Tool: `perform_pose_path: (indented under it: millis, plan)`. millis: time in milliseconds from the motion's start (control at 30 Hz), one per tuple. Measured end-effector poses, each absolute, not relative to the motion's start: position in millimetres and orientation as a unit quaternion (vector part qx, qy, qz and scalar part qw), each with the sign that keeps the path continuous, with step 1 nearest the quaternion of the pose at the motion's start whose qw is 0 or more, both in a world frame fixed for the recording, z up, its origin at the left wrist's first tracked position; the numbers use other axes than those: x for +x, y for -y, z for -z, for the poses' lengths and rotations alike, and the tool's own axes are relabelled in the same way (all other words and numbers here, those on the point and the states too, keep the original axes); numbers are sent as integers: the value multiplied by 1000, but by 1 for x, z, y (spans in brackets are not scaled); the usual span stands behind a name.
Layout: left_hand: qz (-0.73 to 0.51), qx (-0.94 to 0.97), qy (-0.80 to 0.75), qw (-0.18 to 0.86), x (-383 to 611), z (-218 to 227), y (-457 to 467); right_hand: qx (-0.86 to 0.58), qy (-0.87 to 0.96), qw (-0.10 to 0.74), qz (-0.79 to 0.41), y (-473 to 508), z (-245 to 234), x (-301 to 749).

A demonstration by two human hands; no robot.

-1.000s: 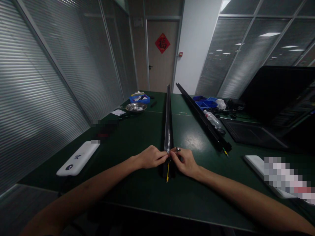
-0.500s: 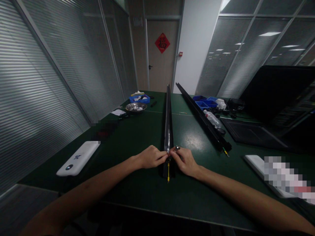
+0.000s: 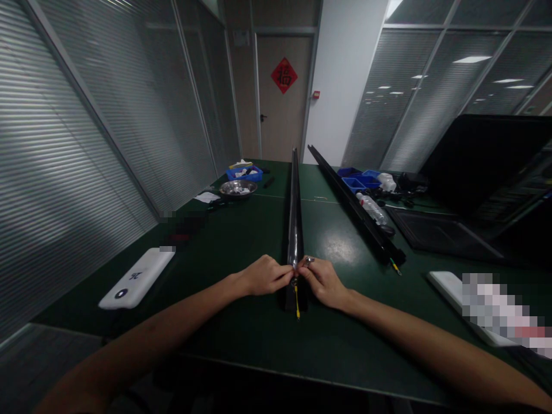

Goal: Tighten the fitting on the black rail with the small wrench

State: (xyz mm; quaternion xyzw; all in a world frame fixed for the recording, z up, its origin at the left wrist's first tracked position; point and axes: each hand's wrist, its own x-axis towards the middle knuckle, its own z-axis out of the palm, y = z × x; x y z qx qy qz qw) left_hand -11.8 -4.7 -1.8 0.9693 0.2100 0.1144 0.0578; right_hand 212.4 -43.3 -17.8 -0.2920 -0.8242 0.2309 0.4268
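A long black channel-shaped rail (image 3: 294, 213) runs away from me along the middle of the table. At its near end the fingertips of both hands meet. My left hand (image 3: 268, 275) is closed in a pinch from the left side, its thumb and forefinger over the rail. From the right, my right hand (image 3: 322, 282) pinches at the same spot and wears a metal ring. What the fingertips hold is too small and hidden to tell. Just below them a short yellow wire (image 3: 297, 302) with a metal terminal hangs toward me over the rail's end.
A second black rail (image 3: 357, 210) lies slanted to the right, with a green-yellow wire (image 3: 395, 267) at its end. Beyond it are a plastic bottle (image 3: 373, 209) and blue bins (image 3: 360, 181). White devices (image 3: 138, 279) flank me. At the left back stands a metal bowl (image 3: 238, 188).
The yellow wire's lower end has swung slightly to the right. My right hand's fingers have shifted a little; the left hand and the rails stay put.
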Motion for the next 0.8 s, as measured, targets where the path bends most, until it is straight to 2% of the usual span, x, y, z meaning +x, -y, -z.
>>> perform_pose_path:
  millis: [400,800]
  plan:
    - [-117,967,-209,83,-11,-1,5,-313,817,433,-214,46,19,212]
    - [-176,953,-243,43,-11,5,5,-278,826,428,-239,44,12,211]
